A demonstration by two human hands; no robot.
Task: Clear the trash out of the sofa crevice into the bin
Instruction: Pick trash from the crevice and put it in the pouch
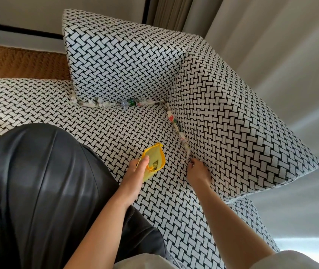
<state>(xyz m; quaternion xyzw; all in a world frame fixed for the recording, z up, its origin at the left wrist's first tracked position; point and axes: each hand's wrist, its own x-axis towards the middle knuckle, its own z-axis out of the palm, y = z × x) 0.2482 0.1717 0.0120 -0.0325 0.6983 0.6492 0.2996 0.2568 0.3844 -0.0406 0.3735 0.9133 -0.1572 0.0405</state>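
A black-and-white woven sofa fills the view. Scraps of paper and wrappers are stuffed along the crevice beside the right cushion, and more trash lines the crevice under the back cushion. My left hand grips a small yellow bin held over the seat, with a few scraps inside it. My right hand is at the near end of the right crevice, its fingertips pinching a pale scrap that sticks out there.
A black leather-like cushion or garment covers the lower left. A wicker surface lies behind the sofa at left. Grey curtains hang to the right, close to the side cushion.
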